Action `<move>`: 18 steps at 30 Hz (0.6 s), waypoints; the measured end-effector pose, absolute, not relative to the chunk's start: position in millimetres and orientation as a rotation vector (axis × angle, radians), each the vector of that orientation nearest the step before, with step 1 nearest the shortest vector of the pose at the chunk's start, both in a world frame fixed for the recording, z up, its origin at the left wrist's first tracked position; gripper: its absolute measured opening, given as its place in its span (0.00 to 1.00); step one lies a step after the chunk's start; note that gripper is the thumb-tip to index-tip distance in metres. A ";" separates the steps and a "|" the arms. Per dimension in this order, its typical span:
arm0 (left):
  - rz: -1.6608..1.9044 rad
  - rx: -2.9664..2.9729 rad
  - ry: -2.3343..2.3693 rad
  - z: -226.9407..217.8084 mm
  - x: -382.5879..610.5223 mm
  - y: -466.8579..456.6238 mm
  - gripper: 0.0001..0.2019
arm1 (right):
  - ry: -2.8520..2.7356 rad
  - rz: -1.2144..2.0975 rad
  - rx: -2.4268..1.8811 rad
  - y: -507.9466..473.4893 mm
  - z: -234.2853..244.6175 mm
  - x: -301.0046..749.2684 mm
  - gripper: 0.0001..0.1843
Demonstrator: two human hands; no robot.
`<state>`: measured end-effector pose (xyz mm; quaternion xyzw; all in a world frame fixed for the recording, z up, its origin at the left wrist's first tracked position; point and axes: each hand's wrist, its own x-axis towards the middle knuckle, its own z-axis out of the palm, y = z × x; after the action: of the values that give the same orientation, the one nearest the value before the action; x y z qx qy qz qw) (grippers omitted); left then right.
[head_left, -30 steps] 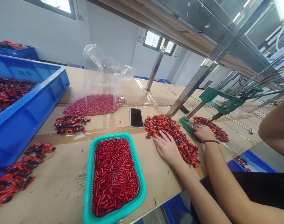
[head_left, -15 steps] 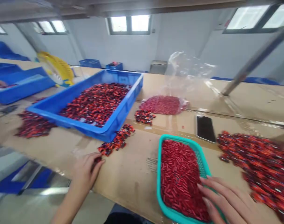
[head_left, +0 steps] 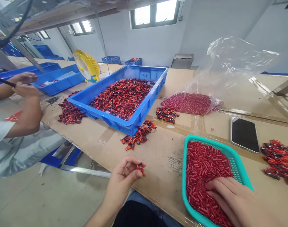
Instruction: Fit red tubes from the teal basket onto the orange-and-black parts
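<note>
My left hand point(head_left: 125, 175) is raised over the near table edge, its thumb and fingers pinching a small red-and-black plastic part point(head_left: 140, 167). My right hand point(head_left: 233, 195) reaches into a green basket point(head_left: 185, 176) full of short red tubes point(head_left: 205, 167). Its fingers are drawn together among the tubes, and whatever lies between the fingertips is hidden. Beyond my left hand, a loose pile of red-and-black parts point(head_left: 139, 135) lies against the corner of a blue tray point(head_left: 106, 118), which holds many more of them.
Behind the basket sits a clear plastic bag point(head_left: 193, 102) of red tubes. A phone point(head_left: 244, 134) and another pile of parts point(head_left: 279, 160) are to the right. A yellow fan point(head_left: 87, 66) stands behind the blue tray. At far left, a co-worker's hands point(head_left: 25, 83) are beside another blue tray.
The view has swung left, showing the co-worker. My left hand has come away from the pile with a red-and-black part. My right hand has moved from the basket's rim into the tubes.
</note>
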<state>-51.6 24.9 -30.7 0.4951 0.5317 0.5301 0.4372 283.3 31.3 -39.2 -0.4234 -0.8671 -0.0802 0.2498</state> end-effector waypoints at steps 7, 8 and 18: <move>1.364 1.255 1.007 -18.9 -8.7 8.4 0.11 | -2.383 -0.190 -1.305 24.7 -51.9 287.1 0.20; 1.375 1.362 0.986 -16.5 -6.2 7.6 0.12 | -2.379 -0.189 -1.334 23.8 -55.1 287.2 0.19; 1.376 1.695 0.751 -10.6 13.5 6.4 0.18 | -2.175 0.037 -1.388 6.7 -20.8 267.8 0.09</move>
<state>13.5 6.4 -10.6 0.6714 0.2975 0.5450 0.4047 267.8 6.7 -20.8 -0.5167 -0.8100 0.0136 0.2770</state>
